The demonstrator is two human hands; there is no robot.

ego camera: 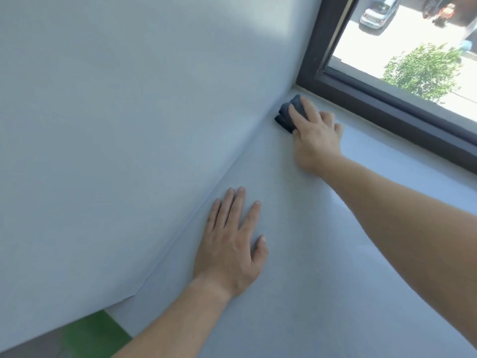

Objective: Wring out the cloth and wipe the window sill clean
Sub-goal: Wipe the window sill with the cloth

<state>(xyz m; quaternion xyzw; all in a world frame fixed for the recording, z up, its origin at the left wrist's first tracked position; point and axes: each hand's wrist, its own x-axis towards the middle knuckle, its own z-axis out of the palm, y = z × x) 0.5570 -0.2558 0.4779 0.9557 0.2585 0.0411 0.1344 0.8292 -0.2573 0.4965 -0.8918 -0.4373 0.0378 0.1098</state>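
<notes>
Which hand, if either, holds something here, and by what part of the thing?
The right hand presses a dark cloth from on top, into the sill's corner. The left hand lies flat, holding nothing.

— Any writing, label or number to read here?
— None. The pale grey window sill (322,254) and the pale wall (129,125) are plain, and the dark folded cloth (286,115) shows no tag or brand.
— And outside the glass?
— The silver parked car (377,12) is too small and blurred for a plate to be read.
</notes>
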